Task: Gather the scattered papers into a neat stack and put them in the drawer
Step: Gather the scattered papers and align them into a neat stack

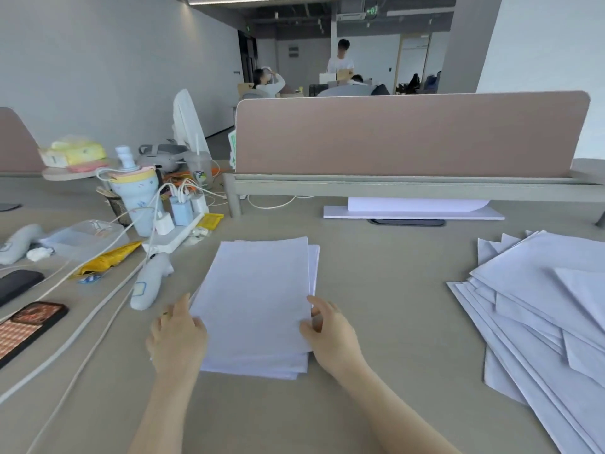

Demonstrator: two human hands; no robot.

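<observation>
A stack of white papers (258, 303) lies on the beige desk (393, 290) in front of me, its sheets slightly offset at the right and bottom edges. My left hand (178, 339) presses against the stack's left edge near the lower corner. My right hand (330, 335) holds the right edge, thumb on top of the sheets. A second, fanned-out pile of scattered papers (543, 319) spreads over the desk at the right. No drawer is in view.
Left of the stack lie a grey controller (149, 283), white cables (98, 309), a power strip with chargers (176, 231), a blue cup (136, 198), two phones (26, 326) and a yellow packet (108, 260). A pink divider panel (409, 136) closes the desk's back; people sit beyond it.
</observation>
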